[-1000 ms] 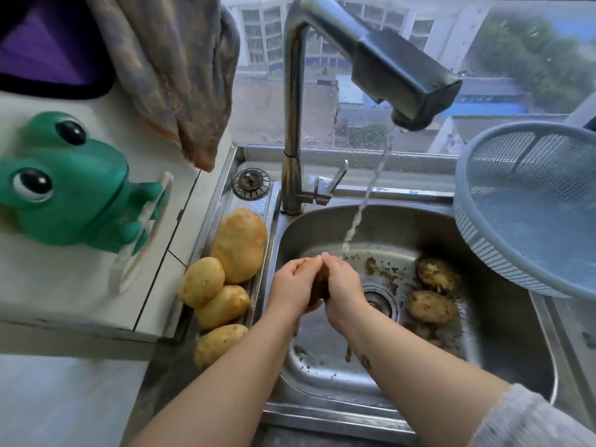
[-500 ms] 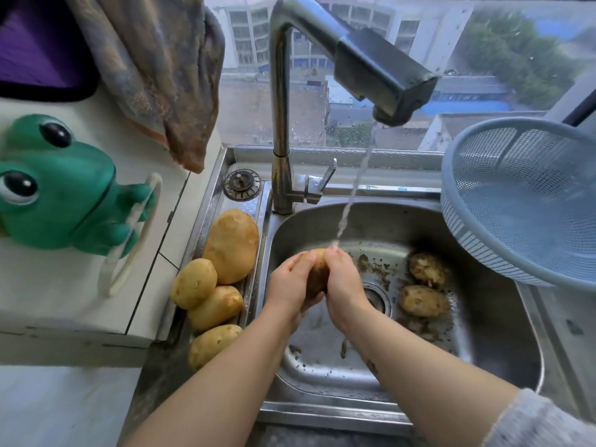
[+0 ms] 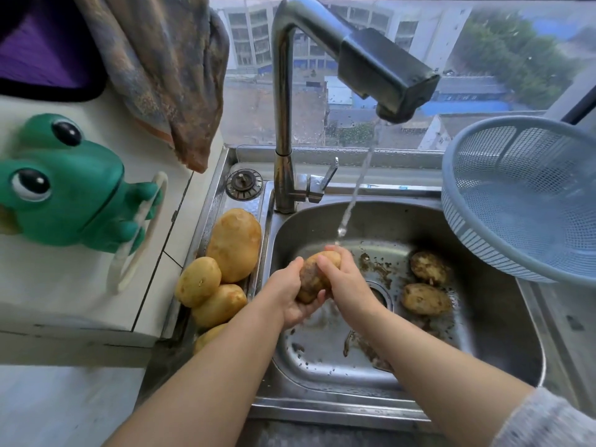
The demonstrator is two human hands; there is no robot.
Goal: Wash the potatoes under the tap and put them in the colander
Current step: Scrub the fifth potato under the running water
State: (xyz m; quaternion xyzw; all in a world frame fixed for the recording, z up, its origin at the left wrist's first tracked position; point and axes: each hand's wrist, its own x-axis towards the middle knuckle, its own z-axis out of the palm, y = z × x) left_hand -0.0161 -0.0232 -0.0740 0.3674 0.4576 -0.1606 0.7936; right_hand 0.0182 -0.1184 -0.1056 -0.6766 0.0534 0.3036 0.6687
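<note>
Over the steel sink [image 3: 503,375], both hands hold a half-muddy potato [image 3: 309,279] under the running tap [image 3: 387,75]. My left hand [image 3: 288,298] cups it from below and the left; my right hand [image 3: 343,282] wraps its upper right side. Water falls onto my right hand's fingers. Two muddy potatoes [image 3: 427,298] lie on the sink floor to the right of the drain. Several clean yellow potatoes [image 3: 233,245] are piled on the ledge left of the sink. The blue colander [image 3: 529,201] sits tilted on the sink's right rim, with nothing in it.
A green frog-shaped holder [image 3: 64,188] sticks out from the white wall at left. A cloth [image 3: 174,69] hangs above the sink's left corner. A sink strainer plug [image 3: 243,183] lies beside the tap base. Mud flecks cover the sink floor.
The potato has turned in my hands and shows more of its surface; my left hand has slipped lower beneath it. The hands stay under the stream.
</note>
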